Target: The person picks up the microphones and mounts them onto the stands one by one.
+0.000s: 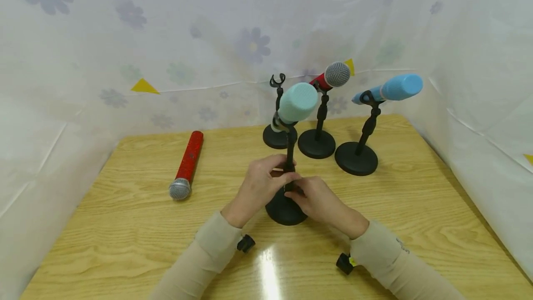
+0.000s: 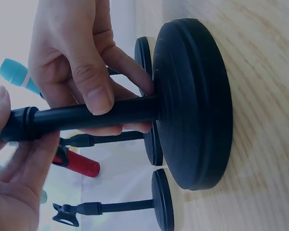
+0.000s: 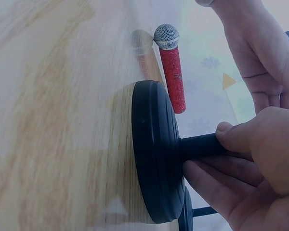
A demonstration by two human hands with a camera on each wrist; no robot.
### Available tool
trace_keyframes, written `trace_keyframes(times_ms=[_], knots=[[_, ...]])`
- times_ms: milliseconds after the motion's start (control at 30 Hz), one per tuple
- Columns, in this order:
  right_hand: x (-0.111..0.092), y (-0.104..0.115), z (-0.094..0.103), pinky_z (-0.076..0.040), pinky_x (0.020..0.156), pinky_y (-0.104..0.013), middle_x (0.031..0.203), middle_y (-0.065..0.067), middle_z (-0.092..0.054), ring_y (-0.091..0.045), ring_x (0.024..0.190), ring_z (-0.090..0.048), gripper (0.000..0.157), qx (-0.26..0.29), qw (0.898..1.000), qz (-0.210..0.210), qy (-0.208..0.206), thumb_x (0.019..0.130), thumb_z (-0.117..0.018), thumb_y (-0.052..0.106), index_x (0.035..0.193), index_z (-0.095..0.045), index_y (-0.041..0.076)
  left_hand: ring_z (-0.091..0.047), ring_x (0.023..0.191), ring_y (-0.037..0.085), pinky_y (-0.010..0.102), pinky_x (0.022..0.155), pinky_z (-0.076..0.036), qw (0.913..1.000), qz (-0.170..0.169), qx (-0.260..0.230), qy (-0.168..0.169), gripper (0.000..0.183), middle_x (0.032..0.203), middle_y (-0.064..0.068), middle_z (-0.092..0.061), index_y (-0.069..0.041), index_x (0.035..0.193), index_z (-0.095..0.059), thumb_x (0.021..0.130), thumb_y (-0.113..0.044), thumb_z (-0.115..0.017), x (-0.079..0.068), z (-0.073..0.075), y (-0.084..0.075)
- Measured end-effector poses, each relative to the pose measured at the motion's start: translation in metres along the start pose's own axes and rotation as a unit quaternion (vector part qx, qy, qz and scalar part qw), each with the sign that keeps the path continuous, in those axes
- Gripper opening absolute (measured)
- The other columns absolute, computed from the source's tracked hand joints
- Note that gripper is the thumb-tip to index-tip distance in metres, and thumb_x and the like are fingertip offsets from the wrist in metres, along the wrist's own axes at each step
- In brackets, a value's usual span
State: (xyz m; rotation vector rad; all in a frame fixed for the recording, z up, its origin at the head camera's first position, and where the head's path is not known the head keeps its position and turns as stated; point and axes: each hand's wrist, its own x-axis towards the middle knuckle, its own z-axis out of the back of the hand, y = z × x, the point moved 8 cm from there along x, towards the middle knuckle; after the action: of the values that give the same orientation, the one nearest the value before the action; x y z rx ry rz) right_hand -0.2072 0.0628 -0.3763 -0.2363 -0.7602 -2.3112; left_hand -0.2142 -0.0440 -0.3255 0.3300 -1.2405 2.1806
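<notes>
Head view, middle of frame: your left hand (image 1: 262, 186) and right hand (image 1: 320, 200) both grip the near black stand (image 1: 290, 152), pale-green microphone (image 1: 297, 102) in its clip. Left wrist view adds detail: your right thumb (image 2: 98, 100) presses the pole just above the round base (image 2: 197, 106); your left fingers (image 2: 43, 163) close round the collar (image 2: 20, 122). Right wrist view shows the loose red microphone (image 3: 173, 77) beyond the base, upper middle. Rear stands (image 1: 317, 144) sit near the worktop (image 1: 125, 226)'s far edge, upper right in head view. You've room at left, this side of that microphone, and lower right. Pole runs between your fingers, base below.
</notes>
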Motion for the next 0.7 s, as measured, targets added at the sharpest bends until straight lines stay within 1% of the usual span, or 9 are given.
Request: trace_keyframes(times_ms=[133,200,267,367,467,533,633,700], knots=[[-0.001,0.002,-0.002,-0.06,0.07,-0.027,0.091,-0.007,-0.076,-0.019,0.082,-0.074,0.02,-0.002,1.0,0.007,0.0,0.094,-0.071,0.011,0.113,-0.069,0.004,-0.067,0.098,0.014,0.023,0.083,-0.06,0.998,-0.028,0.056,-0.013,0.021,0.098,0.001,-0.067,-0.012,0.102,-0.071,0.088,-0.025,-0.079,-0.001,-0.002,-0.003],[0.0,0.002,-0.002,-0.061,0.071,-0.028,0.091,-0.007,-0.076,-0.019,0.083,-0.075,0.019,-0.006,1.0,0.004,0.003,0.094,-0.071,0.011,0.111,-0.069,0.004,-0.066,0.1,0.014,0.023,0.086,-0.06,0.998,-0.032,0.053,-0.013,0.02,0.098,0.001,-0.064,-0.012,0.101,-0.07,0.088,-0.025,-0.078,-0.002,-0.003,-0.004],[0.0,0.001,-0.003,-0.061,0.071,-0.028,0.09,-0.006,-0.076,-0.019,0.082,-0.074,0.018,-0.007,1.0,0.0,0.007,0.094,-0.071,0.011,0.11,-0.07,0.003,-0.065,0.104,0.015,0.022,0.088,-0.059,0.9988,-0.029,0.04,-0.004,0.02,0.102,0.001,-0.064,-0.012,0.105,-0.07,0.09,-0.024,-0.076,-0.002,-0.004,-0.003],[0.0,0.0,-0.001,-0.06,0.07,-0.028,0.089,-0.006,-0.076,-0.018,0.081,-0.074,0.017,-0.004,1.0,-0.007,0.006,0.094,-0.071,0.012,0.109,-0.07,0.004,-0.066,0.11,0.015,0.022,0.09,-0.059,0.9996,-0.015,-0.006,0.024,0.021,0.111,0.003,-0.067,-0.011,0.114,-0.068,0.096,-0.022,-0.069,-0.001,-0.007,-0.001],[0.001,0.0,0.0,-0.06,0.07,-0.028,0.089,-0.006,-0.075,-0.018,0.081,-0.074,0.015,0.003,1.0,-0.008,0.005,0.094,-0.071,0.011,0.108,-0.069,0.005,-0.068,0.113,0.016,0.023,0.093,-0.058,0.997,0.008,-0.055,0.053,0.021,0.117,0.006,-0.069,-0.01,0.121,-0.066,0.102,-0.019,-0.061,-0.001,-0.01,0.002],[0.001,0.0,-0.001,-0.06,0.071,-0.028,0.09,-0.006,-0.076,-0.018,0.081,-0.074,0.015,0.005,1.0,-0.006,0.006,0.094,-0.071,0.011,0.108,-0.068,0.005,-0.068,0.114,0.016,0.025,0.096,-0.057,0.9945,0.019,-0.078,0.068,0.022,0.119,0.007,-0.069,-0.009,0.123,-0.064,0.104,-0.017,-0.056,-0.002,-0.011,0.003],[0.002,0.001,-0.001,-0.061,0.071,-0.028,0.091,-0.006,-0.076,-0.018,0.082,-0.075,0.017,0.004,1.0,-0.003,0.009,0.094,-0.071,0.011,0.109,-0.068,0.005,-0.067,0.116,0.016,0.027,0.098,-0.057,0.9924,0.024,-0.091,0.08,0.023,0.121,0.008,-0.069,-0.007,0.125,-0.063,0.106,-0.015,-0.053,-0.003,-0.011,0.002],[0.002,0.001,-0.001,-0.061,0.071,-0.028,0.091,-0.006,-0.076,-0.018,0.082,-0.075,0.018,0.004,1.0,-0.003,0.008,0.094,-0.071,0.011,0.11,-0.068,0.004,-0.066,0.117,0.016,0.027,0.098,-0.057,0.9921,0.025,-0.093,0.08,0.023,0.121,0.008,-0.068,-0.007,0.124,-0.063,0.106,-0.015,-0.053,-0.004,-0.01,0.002]])
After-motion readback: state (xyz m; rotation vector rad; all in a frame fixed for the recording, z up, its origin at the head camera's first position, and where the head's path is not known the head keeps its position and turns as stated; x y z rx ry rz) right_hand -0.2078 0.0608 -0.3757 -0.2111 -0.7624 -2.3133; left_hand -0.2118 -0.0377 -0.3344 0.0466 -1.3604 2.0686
